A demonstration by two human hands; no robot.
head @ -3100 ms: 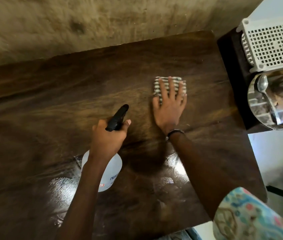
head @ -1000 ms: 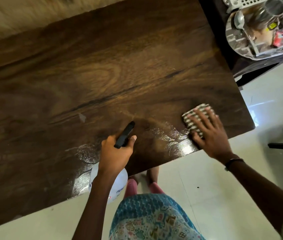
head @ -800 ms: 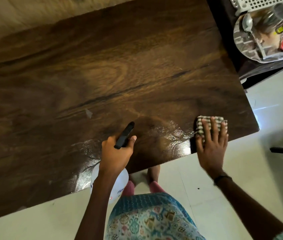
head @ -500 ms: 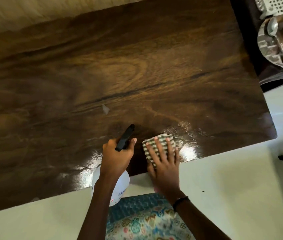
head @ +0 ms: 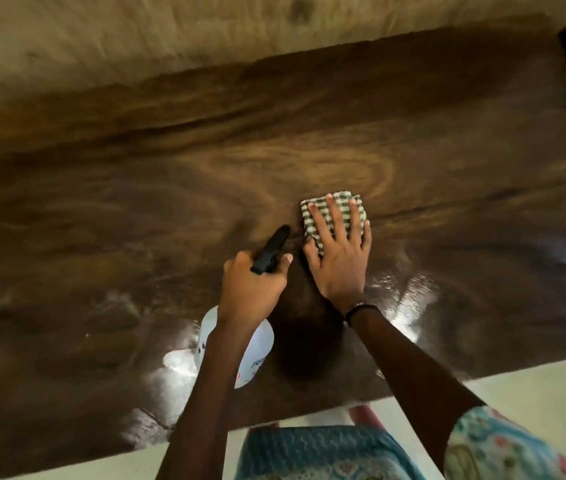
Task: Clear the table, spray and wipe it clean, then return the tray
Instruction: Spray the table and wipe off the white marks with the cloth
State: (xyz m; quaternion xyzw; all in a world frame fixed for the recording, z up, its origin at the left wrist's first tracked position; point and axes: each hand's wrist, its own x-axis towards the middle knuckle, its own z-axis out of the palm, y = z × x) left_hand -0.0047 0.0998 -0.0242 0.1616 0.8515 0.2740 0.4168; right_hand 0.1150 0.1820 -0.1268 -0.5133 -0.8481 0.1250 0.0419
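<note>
the dark wooden worktop (head: 136,209) lies bare to the left, right and far side, open up to the wall (head: 136,39). mid-worktop, only the spray bottle (head: 240,355) and checked cloth (head: 333,216), each under a hand, block passage.

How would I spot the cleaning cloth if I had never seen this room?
Start with the big dark wooden table that fills the view. Near its middle, the person's right hand lies flat with fingers spread on the cloth. It is a small folded pad, checked in pale and dark stripes, unlike the white spray bottle held beside it in the left hand.
</note>
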